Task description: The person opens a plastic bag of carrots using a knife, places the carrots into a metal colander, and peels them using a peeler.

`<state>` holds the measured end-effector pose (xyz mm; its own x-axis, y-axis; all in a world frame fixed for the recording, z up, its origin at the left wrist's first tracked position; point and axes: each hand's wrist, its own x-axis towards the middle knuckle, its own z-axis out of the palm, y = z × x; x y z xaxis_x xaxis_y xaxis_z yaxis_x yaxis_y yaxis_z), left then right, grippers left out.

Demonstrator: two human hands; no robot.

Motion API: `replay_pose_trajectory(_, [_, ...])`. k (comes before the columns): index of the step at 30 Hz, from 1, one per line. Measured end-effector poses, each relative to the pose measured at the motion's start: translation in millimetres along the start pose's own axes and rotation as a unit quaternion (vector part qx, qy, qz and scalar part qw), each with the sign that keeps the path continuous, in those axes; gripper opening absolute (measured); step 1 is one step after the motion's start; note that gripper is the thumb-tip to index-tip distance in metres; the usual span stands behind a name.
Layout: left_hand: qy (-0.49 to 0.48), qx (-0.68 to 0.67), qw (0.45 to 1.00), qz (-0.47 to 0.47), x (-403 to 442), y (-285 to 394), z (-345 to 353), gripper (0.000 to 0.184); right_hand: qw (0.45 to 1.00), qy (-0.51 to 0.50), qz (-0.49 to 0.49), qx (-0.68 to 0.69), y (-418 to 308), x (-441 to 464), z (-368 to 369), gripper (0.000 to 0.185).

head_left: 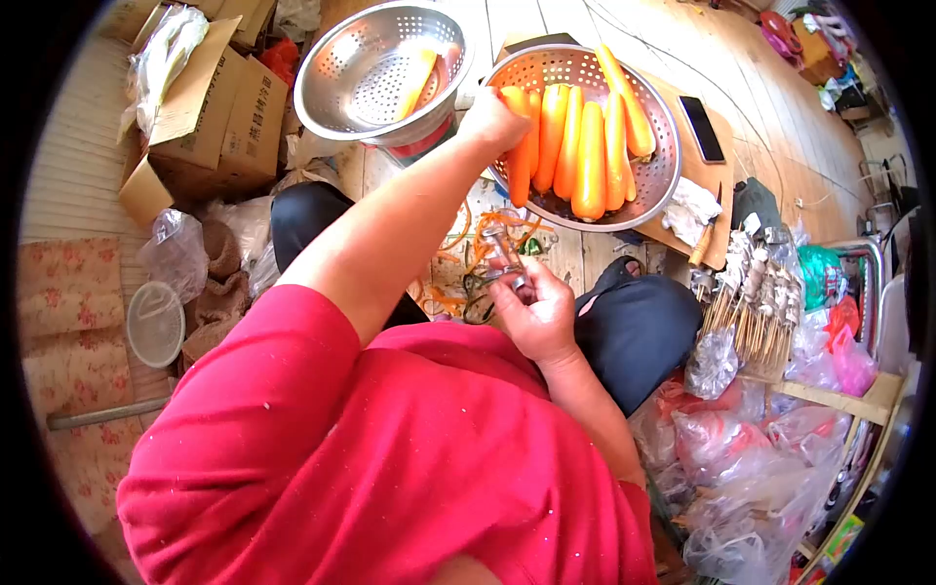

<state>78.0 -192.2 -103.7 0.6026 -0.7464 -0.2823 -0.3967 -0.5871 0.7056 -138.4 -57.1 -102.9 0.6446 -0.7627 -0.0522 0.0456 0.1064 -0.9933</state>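
the left hand (495, 122) reaches up to a big metal bowl with holes (667, 156). its fingers are curled in by the carrot at the left end (520, 161), but the fingertips are hidden, so i can't tell if they grip it. more orange carrots (589, 161) lie side by side in this bowl. the right hand (541, 320) is closed on a shiny metal tool (504, 255) and holds it up between the knees. orange and green peels (465, 232) lie on the floor under the tool. just beside the full bowl is another metal bowl (331, 73) with a carrot piece (417, 83) in it. a black phone (701, 129) and a knife (700, 244) lie on a wooden board (703, 173).
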Motion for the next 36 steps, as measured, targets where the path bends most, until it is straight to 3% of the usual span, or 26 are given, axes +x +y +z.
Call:
replay_pose_trajectory(2, [-0.020,-0.173,0.984,0.036,-17.6,-4.9,-9.8,0.069,0.999,0.026,-0.024,0.009,-4.5,-3.8,-3.2,0.027])
replay_pose_trajectory(3, [-0.019,-0.171,0.985,0.033,-25.2,-9.5,-15.1,0.069,0.999,0.042,-0.023,0.011,-3.2,-4.2,-5.5,0.025])
replay_pose_trajectory(6, [-0.168,-0.513,0.841,0.037,-53.2,-21.8,-34.7,0.059,0.998,0.067,-0.007,0.006,-8.9,-1.6,-5.9,0.018])
replay_pose_trajectory(9, [-0.253,-0.557,0.791,-0.001,-85.1,-50.5,-51.4,0.047,0.994,0.022,-0.016,-0.110,0.8,1.1,-3.3,0.017])
replay_pose_trajectory(11, [-0.258,-0.597,0.753,-0.106,-98.2,-71.7,-49.5,0.043,0.988,-0.013,0.005,-0.151,-1.3,-1.8,4.8,0.017])
replay_pose_trajectory(14, [-0.241,-0.651,0.704,-0.153,-111.1,-101.7,-40.9,0.058,0.968,-0.044,-0.087,-0.232,1.9,-5.4,21.3,0.015])
replay_pose_trajectory(17, [-0.257,-0.653,0.686,-0.191,-120.1,-122.4,-38.8,0.056,0.943,-0.098,-0.136,-0.288,5.9,-4.5,29.8,0.014])
replay_pose_trajectory(18, [-0.274,-0.677,0.658,-0.185,-118.7,-130.1,-37.2,0.051,0.938,-0.107,-0.138,-0.299,1.3,-3.9,33.8,0.014])
replay_pose_trajectory(22, [-0.211,-0.659,0.693,-0.203,-122.5,-131.1,-40.3,0.051,0.922,-0.133,-0.165,-0.324,2.7,-1.7,40.1,0.014])
replay_pose_trajectory(27, [-0.221,-0.663,0.683,-0.213,-120.2,-143.0,-41.7,0.051,0.908,-0.144,-0.176,-0.353,3.3,-1.6,46.5,0.015])
replay_pose_trajectory(30, [-0.236,-0.696,0.642,-0.220,-120.3,-151.2,-41.6,0.051,0.910,-0.145,-0.162,-0.354,4.1,-0.5,49.9,0.015])
replay_pose_trajectory(35, [-0.142,-0.647,0.705,-0.253,-149.7,-137.2,-48.3,0.050,0.922,-0.134,-0.063,-0.357,12.8,13.6,45.8,0.013])
replay_pose_trajectory(36, [-0.244,-0.584,0.731,-0.256,-160.2,-148.2,-58.5,0.048,0.931,-0.110,-0.038,-0.347,16.5,19.6,45.2,0.019])
